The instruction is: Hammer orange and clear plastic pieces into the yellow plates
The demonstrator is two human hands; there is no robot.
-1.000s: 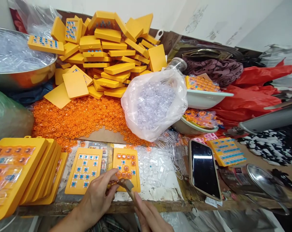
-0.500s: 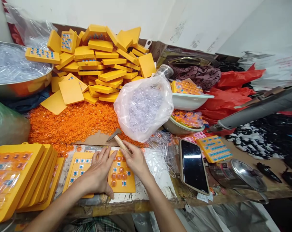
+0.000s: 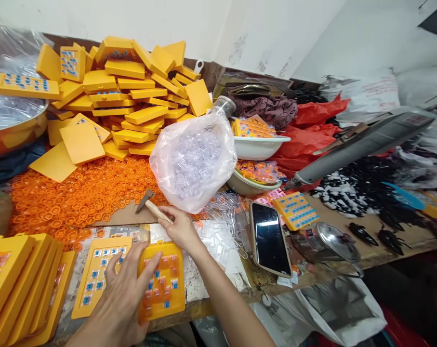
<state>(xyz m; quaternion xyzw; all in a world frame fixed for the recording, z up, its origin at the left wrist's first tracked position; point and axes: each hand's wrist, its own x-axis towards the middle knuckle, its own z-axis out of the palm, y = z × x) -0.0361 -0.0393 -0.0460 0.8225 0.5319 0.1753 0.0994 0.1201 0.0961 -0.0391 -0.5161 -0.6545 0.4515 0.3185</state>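
Observation:
My right hand [image 3: 182, 229] is closed round the wooden handle of a small hammer [image 3: 151, 206], whose metal head lies over the cardboard by the orange rings. My left hand [image 3: 122, 294] lies with fingers spread on a yellow tray [image 3: 165, 284] holding orange caps and blue squares, near the table's front edge. A second yellow tray [image 3: 95, 274] with blue squares lies just left of it, partly under my fingers.
A heap of orange rings [image 3: 77, 193] spreads behind the trays, with a pile of yellow trays [image 3: 131, 101] beyond. A clear bag of transparent parts [image 3: 192, 161], two bowls [image 3: 258, 147], a phone [image 3: 269, 238], a metal lid [image 3: 330, 241] and stacked yellow trays [image 3: 19, 284] surround the work spot.
The view has swung right. My right hand carried the hammer from the front tray up and back onto the cardboard. My left hand slid toward the table edge with the tray.

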